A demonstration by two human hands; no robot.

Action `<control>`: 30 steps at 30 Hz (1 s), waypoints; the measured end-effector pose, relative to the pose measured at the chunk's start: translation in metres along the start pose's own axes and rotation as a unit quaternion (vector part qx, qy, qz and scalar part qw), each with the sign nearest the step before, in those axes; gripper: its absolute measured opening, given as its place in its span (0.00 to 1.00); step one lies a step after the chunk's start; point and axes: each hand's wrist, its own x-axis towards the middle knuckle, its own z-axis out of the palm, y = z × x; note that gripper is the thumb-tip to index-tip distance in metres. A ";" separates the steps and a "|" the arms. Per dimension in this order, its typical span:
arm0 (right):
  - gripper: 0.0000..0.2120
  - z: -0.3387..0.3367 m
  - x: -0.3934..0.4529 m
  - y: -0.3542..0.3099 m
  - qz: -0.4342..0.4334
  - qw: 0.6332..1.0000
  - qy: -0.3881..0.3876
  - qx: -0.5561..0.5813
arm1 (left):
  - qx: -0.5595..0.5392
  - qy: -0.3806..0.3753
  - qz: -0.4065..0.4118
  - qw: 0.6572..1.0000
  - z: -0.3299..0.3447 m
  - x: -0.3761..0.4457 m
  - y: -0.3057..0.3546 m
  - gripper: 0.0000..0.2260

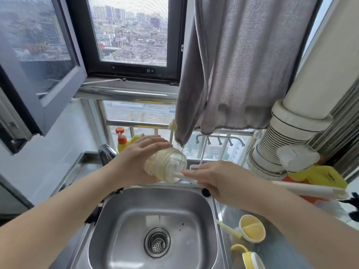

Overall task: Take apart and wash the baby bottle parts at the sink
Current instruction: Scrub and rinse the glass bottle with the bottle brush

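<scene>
I count one clear baby bottle (166, 165), tipped on its side above the back edge of the sink (124, 214), its open mouth turned toward me and to the right. My left hand (137, 159) wraps over the bottle from the left, fingers curled across its top and base end, grasping it in the air. One white brush handle (185, 176) pokes out of the bottle's mouth, and my right hand (215, 181) sits just right of that opening, its fingertips pinching the handle where it leaves the bottle. Two hands, then, both busy and almost meeting at the bottle's rim. On the steel counter to the right of the basin I see one yellow-and-white cap (252, 228) lying on its side, one pale straw (227, 228) just left of it, and one yellow-handled collar piece (247, 256) near the lower edge. One drain strainer (157, 242) sits in the basin floor. Behind the left hand stand one faucet (106, 152) and one yellow soap bottle (126, 141) with an orange pump. One thin brush (172, 131) stands upright by the grey towel (240, 63).
</scene>
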 end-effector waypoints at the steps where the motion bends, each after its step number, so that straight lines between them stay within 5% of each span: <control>1: 0.31 -0.003 0.001 -0.001 -0.002 0.996 -0.029 -0.079 | 0.006 -0.017 0.008 1.000 0.001 -0.001 -0.002 0.36; 5: 0.32 -0.006 0.004 0.002 -0.007 0.985 -0.029 -0.170 | -0.002 -0.052 -0.037 0.998 -0.003 0.000 -0.002 0.40; 7: 0.26 0.001 0.003 0.003 0.032 0.999 0.020 0.002 | -0.026 -0.059 -0.074 0.995 -0.011 0.002 0.002 0.39; 11: 0.20 0.017 0.006 0.002 0.118 0.954 0.060 0.268 | -0.038 -0.062 -0.126 0.989 -0.019 0.007 0.015 0.39; 17: 0.17 0.028 0.012 0.004 0.141 0.898 0.081 0.409 | 0.013 -0.067 -0.122 0.990 -0.014 0.002 0.010 0.40; 22: 0.17 0.029 0.015 0.001 0.156 0.835 0.088 0.520 | 0.035 0.036 -0.093 0.994 0.005 0.000 0.014 0.40; 26: 0.17 0.029 0.015 0.000 0.149 0.845 0.085 0.507 | 0.055 0.069 -0.078 0.993 0.009 0.007 0.016 0.41; 30: 0.17 0.018 0.005 0.003 0.123 0.924 0.071 0.356 | -0.004 0.047 -0.061 0.997 0.000 0.010 0.012 0.38</control>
